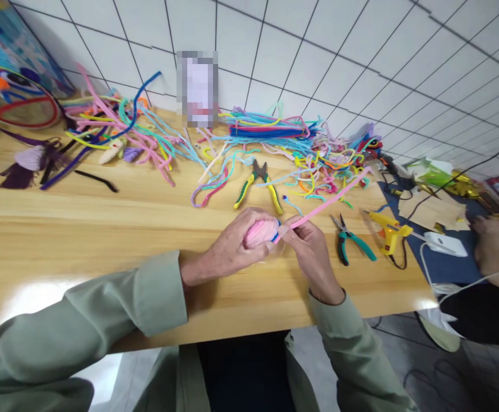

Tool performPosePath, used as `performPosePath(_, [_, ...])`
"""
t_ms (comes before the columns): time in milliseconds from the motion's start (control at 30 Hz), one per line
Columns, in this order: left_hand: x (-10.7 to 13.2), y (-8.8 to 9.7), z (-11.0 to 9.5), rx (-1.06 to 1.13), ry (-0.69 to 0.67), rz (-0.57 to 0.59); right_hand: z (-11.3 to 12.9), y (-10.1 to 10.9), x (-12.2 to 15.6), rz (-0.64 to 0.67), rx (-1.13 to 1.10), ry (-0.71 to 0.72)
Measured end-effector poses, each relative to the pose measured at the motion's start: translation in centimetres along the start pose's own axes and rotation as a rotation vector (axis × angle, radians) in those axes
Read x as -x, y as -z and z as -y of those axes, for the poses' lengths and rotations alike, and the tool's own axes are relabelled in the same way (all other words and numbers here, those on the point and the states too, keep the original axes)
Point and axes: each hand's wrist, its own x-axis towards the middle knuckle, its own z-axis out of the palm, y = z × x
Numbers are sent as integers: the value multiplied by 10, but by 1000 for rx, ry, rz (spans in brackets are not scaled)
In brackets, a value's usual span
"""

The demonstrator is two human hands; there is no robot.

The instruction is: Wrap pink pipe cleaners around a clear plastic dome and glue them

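Note:
My left hand is closed round a fuzzy pink ball of wound pipe cleaner, just above the wooden table. My right hand pinches a long pink pipe cleaner close to the ball. The free end of that pipe cleaner runs up and to the right over the table. A bit of blue shows where the ball and the pipe cleaner meet. Both sleeves are pale green.
Heaps of coloured pipe cleaners lie along the back. Yellow-green pliers, teal pliers and a yellow glue gun lie near my hands. Another person's hand rests at the right on a dark mat.

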Motion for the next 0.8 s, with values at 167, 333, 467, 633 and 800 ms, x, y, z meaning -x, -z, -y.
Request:
performPosePath(167, [0,1,-1,19,-20,11,-5,0,-2,16,9,-18])
performPosePath(333, [-1,0,-1,45,-18,7,-10,-1,-3,15,-21,-6])
performPosePath(467, [-3,3,-3,80,44,41,-9,-2,-4,26,-55,-8])
performPosePath(633, [-8,12,-6,155,116,128,-9,-7,-5,20,-199,-109])
performPosePath(800, [-11,21,-1,280,127,207,-8,-14,-4,30,-337,-186])
